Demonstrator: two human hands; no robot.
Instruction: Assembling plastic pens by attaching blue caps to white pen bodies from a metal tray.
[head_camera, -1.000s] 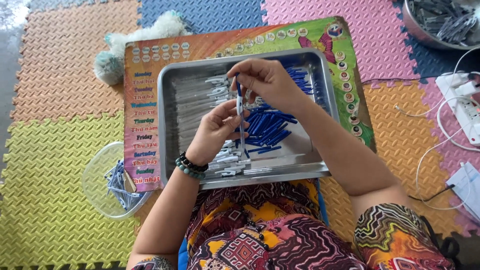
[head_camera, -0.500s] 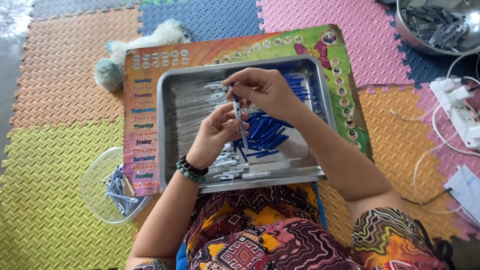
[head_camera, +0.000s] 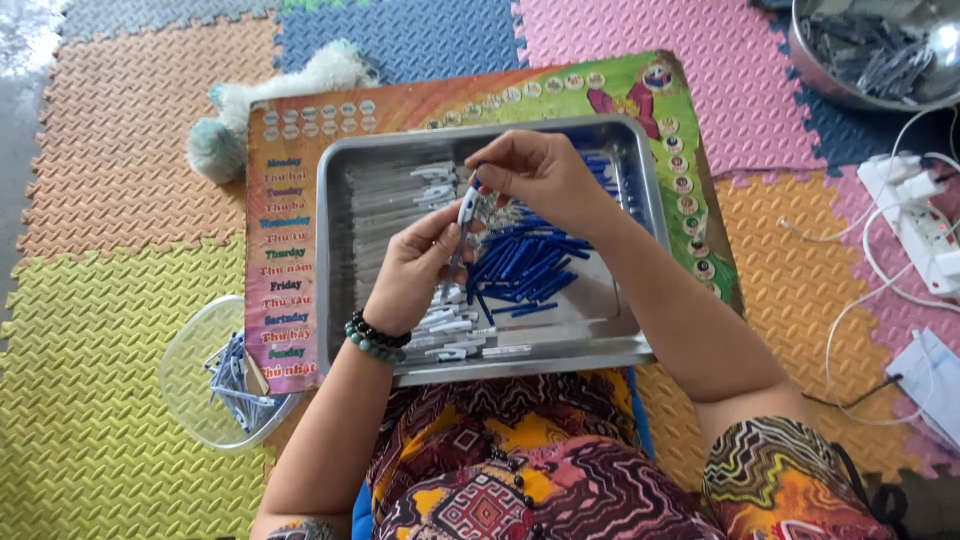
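Head view: above the metal tray, left hand and right hand pinch a light, stiff, seemingly plastic pen barrel at its ends.

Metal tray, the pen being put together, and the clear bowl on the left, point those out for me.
Metal tray (head_camera: 640, 345): head view, bare floor near its right wall.
Pen (head_camera: 467, 208): head view, white barrel between both hands.
Clear bowl (head_camera: 185, 365): head view, bare left part.

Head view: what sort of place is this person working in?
Probably a home floor used for piecework: the person sits on coloured foam mats, with a metal tray of pen parts and a power strip lying beside.
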